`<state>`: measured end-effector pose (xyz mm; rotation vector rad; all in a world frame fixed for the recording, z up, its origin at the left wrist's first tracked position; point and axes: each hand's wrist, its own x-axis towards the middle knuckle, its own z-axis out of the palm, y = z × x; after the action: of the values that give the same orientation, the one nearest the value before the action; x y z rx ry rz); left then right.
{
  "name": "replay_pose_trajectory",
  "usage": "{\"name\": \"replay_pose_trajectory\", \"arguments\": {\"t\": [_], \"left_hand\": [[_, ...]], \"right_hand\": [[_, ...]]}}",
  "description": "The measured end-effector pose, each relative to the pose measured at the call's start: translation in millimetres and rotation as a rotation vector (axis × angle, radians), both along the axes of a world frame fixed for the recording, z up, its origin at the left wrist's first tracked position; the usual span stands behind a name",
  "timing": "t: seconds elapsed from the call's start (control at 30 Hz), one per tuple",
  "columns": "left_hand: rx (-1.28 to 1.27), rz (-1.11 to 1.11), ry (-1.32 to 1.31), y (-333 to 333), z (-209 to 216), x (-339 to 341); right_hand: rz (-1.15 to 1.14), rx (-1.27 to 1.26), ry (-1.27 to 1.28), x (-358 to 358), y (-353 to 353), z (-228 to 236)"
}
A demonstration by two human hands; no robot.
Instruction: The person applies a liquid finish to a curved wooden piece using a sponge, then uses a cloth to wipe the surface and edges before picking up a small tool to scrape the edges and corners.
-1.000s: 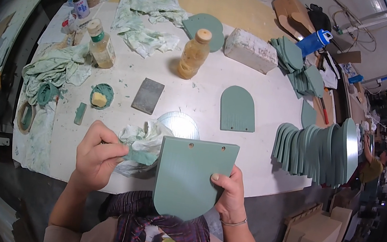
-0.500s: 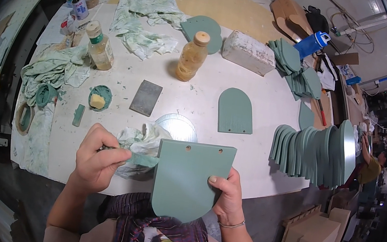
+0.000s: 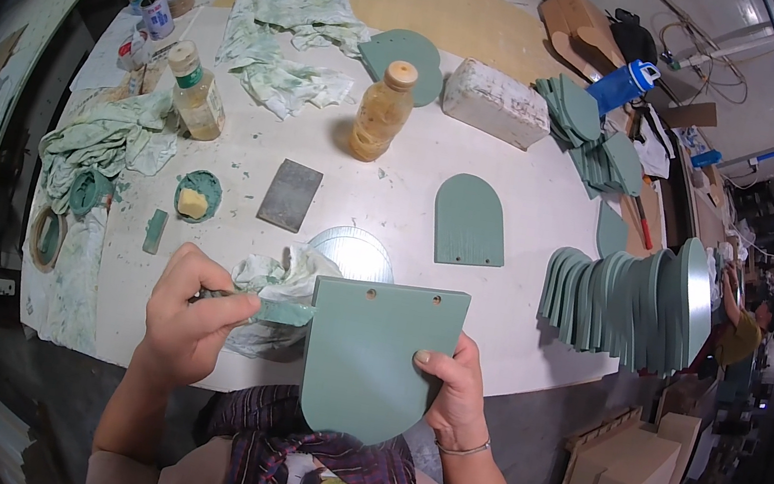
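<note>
The step in hand looked to be working the left edge of the board with a scraper. The board was held above the near side of the bench, its 2 holes at the far end. The left hand's fingers were pinched on the scraper, its tip at that edge, contact unclear; the right hand gripped the board's right side, thumb on its face. The next move seemed to call for a steady board and light, even blade pressure.
</note>
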<state>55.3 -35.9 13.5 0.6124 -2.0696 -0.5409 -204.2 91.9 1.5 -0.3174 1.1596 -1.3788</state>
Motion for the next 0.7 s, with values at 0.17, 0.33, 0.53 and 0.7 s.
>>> {"name": "replay_pose_trajectory", "arguments": {"t": [0.17, 0.33, 0.53, 0.7], "left_hand": [[-0.011, 0.013, -0.007, -2.1, 1.9, 0.1], [-0.018, 0.012, -0.015, -3.7, 4.2, -1.3], [-0.019, 0.001, -0.022, -0.8, 8.9, -0.8], [-0.022, 0.018, -0.029, -1.9, 9.4, 0.7]], "right_hand": [[-0.007, 0.003, 0.010, 1.7, -1.3, 3.1], [0.000, 0.016, 0.029, 1.3, 0.3, 2.4], [-0.002, 0.017, 0.037, 4.0, 0.0, 6.0], [-0.006, 0.007, 0.035, 0.2, 3.4, -3.5]]}}
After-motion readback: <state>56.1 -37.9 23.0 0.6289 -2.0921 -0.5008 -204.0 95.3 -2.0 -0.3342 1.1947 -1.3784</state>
